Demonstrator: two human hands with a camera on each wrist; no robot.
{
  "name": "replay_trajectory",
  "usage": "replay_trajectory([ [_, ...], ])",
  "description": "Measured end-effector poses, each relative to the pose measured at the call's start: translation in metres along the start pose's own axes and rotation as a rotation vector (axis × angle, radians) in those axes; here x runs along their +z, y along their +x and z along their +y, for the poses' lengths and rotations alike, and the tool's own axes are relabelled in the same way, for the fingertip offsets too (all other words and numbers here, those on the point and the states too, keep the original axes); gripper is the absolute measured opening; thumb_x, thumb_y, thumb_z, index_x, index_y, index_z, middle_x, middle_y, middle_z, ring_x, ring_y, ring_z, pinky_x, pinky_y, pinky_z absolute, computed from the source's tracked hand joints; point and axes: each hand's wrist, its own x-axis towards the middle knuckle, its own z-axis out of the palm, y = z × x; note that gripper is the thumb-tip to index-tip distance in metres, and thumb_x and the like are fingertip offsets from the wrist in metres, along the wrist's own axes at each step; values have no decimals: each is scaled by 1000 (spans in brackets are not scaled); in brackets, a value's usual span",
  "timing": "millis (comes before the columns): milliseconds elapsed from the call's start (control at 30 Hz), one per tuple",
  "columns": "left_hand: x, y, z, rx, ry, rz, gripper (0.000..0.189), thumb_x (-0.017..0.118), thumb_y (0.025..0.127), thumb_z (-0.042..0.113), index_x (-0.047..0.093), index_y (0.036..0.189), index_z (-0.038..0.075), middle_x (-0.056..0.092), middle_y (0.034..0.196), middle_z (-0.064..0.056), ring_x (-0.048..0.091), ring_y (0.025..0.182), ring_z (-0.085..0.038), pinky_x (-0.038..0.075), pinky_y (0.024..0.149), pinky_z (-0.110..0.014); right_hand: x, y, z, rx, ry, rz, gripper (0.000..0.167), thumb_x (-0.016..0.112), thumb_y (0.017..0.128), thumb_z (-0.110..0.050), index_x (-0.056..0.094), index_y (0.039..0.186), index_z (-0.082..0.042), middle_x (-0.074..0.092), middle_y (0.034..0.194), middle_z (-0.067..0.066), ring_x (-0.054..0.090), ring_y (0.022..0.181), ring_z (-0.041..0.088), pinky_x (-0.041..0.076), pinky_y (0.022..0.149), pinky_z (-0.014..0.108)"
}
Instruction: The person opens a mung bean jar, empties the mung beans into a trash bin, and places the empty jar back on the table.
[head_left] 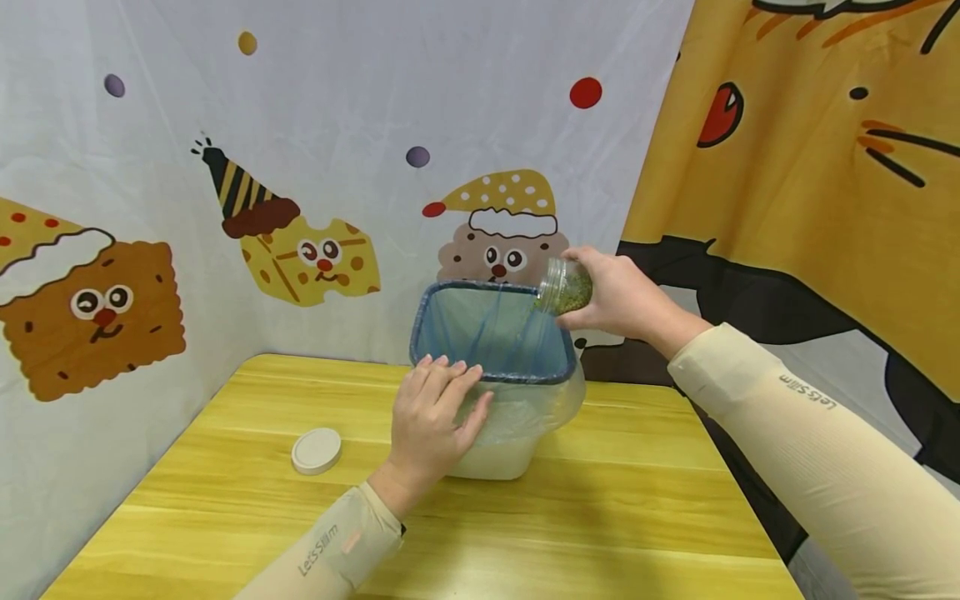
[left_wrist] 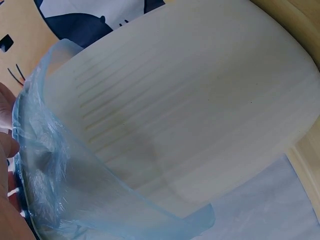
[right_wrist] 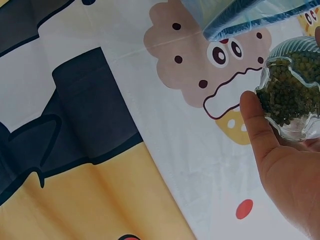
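My right hand [head_left: 618, 292] grips a clear glass jar [head_left: 566, 286], tilted on its side, with its uncovered mouth towards the left at the right rim of a bin. Small green grains [right_wrist: 290, 92] show through its glass in the right wrist view. The pale bin [left_wrist: 200, 100] stands upright on the table, lined with a translucent blue bag [head_left: 517, 408] folded over its dark blue rim [head_left: 517, 377]. At the bin's near left side, my left hand [head_left: 431, 412] rests its fairly straight fingers on the rim. The bin's bottom inside is hidden.
A round white lid [head_left: 316, 451] lies flat on the yellow wood-grain table [head_left: 247, 533], left of the bin. Behind the table hangs a pale cloth [head_left: 337, 100] printed with cartoon food, and an orange cartoon cloth [head_left: 810, 200] hangs at the right.
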Motion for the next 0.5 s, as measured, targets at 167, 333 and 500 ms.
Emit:
replay_trajectory([
  [167, 0, 0, 0, -3, -2, 0, 29, 77, 95, 32, 81, 111, 7, 77, 104, -12, 70, 101, -33, 58, 101, -51, 0, 0, -1, 2, 2, -4, 95, 91, 84, -31, 41, 161, -9, 63, 144, 22, 72, 109, 35, 63, 83, 49],
  [333, 0, -1, 0, -5, -2, 0, 29, 79, 93, 30, 81, 111, 8, 77, 104, -12, 70, 101, -33, 58, 100, -52, -1, -1, -2, -4, 6, -1, 94, 91, 83, -29, 42, 160, -9, 64, 142, 22, 73, 106, 35, 64, 81, 47],
  [500, 1, -1, 0, -4, -2, 1, 29, 79, 94, 31, 81, 111, 8, 77, 104, -12, 70, 101, -33, 58, 100, -51, 0, -1, -2, -5, 10, -1, 93, 91, 83, -27, 42, 160, -8, 64, 142, 22, 73, 105, 35, 64, 79, 46],
])
